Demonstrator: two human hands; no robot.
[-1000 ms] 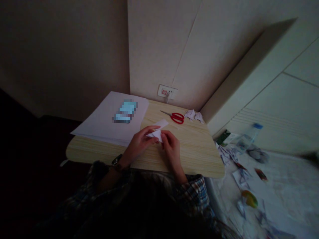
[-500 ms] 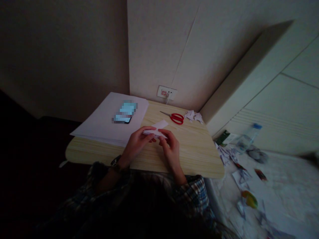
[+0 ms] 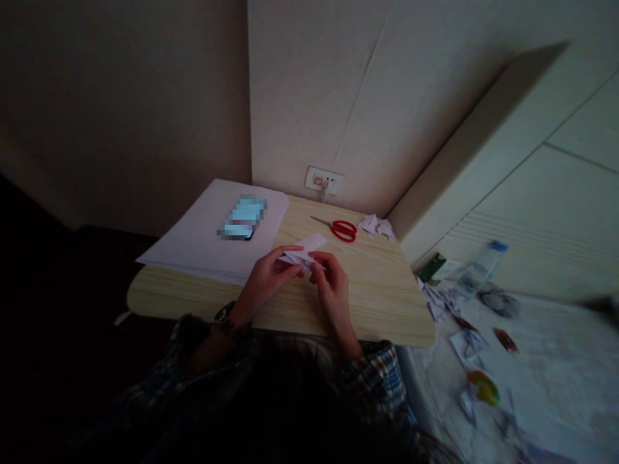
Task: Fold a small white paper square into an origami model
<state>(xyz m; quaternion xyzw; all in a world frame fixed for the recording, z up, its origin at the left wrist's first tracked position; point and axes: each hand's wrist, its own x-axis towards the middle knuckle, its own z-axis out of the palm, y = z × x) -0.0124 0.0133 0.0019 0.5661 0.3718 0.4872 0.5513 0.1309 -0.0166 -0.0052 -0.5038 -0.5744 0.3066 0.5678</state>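
A small piece of folded white paper (image 3: pixel 300 259) is held between both hands, just above the table. My left hand (image 3: pixel 267 275) closes on its left end, thumb below and fingers above. My right hand (image 3: pixel 331 278) pinches the right end between thumb and fingertips. Behind the folded paper lies a white paper strip (image 3: pixel 315 241), partly hidden by it. Red-handled scissors (image 3: pixel 342 230) rest beyond my right hand, blades pointing left.
Large white sheets (image 3: pixel 193 225) cover the left of the wooden table (image 3: pixel 382 303), with a blurred-out phone (image 3: pixel 244 218) on top. Folded paper pieces (image 3: pixel 370 224) sit at the far right corner. A plastic bottle (image 3: pixel 488 261) and paper litter the bed (image 3: pixel 556 361) at right.
Between my hands, the folded paper has turned from a raised triangle to a flatter position, and its folds now stand slightly apart. The hands have shifted only a little.
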